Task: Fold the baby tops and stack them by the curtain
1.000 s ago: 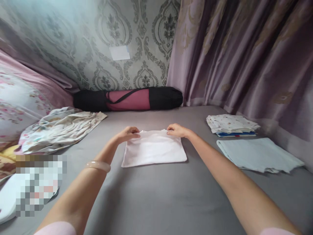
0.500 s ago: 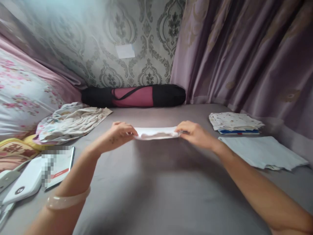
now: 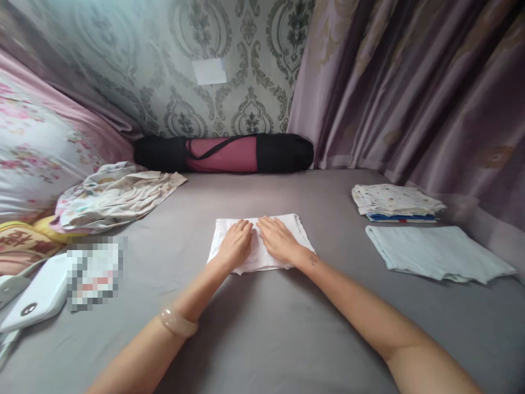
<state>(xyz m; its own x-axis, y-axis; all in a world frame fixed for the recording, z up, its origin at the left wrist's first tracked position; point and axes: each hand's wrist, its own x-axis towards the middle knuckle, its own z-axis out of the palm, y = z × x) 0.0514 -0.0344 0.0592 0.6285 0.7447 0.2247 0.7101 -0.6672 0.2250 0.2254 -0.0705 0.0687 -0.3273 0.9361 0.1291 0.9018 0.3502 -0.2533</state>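
Now | white folded cloth point(image 3: 260, 254) lies under left hand point(image 3: 237, 241) and right hand point(image 3: 279, 239) | long side goes left-to-right | neither is nearer | both grips flat, clamping nothing

A folded white cloth point(image 3: 260, 253), roughly rectangular and slightly wrinkled, lies flat on the grey bed sheet point(image 3: 262, 323), partly covered by both hands point(image 3: 255, 239).

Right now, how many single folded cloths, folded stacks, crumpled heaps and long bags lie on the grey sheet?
Single folded cloths: 2 (white cloth under left hand and right hand; pale blue cloth)
Folded stack: 1
Crumpled heap: 1
Long bag: 1
Total: 5
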